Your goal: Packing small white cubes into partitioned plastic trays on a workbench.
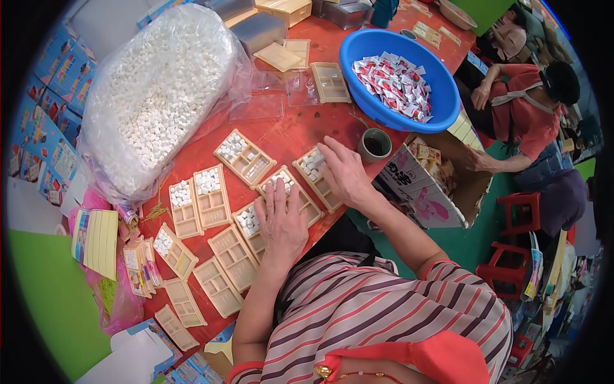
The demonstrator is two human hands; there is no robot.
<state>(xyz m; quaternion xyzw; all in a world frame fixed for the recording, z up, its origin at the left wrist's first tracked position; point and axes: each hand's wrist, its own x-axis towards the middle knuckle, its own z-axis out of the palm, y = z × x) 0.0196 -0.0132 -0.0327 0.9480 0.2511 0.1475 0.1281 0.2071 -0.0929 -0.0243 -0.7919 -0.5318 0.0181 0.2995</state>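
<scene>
My left hand (pixel 281 221) lies flat, fingers spread, over a beige divided tray (pixel 291 192) holding small white blocks. My right hand (pixel 345 173) rests on another such tray (pixel 314 171), fingers on its white blocks. More trays lie about them on the red table (pixel 288 131): some part-filled with white blocks (pixel 245 157), (pixel 198 198), several empty ones (pixel 233 256) toward the near edge.
A big clear bag of white blocks (pixel 160 96) lies at the left. A blue basin (pixel 400 80) of red-and-white sachets stands at the right, a grey tape roll (pixel 374 144) beside it. An open cardboard box (pixel 441 185) sits lower right. Another person (pixel 524 115) sits beyond.
</scene>
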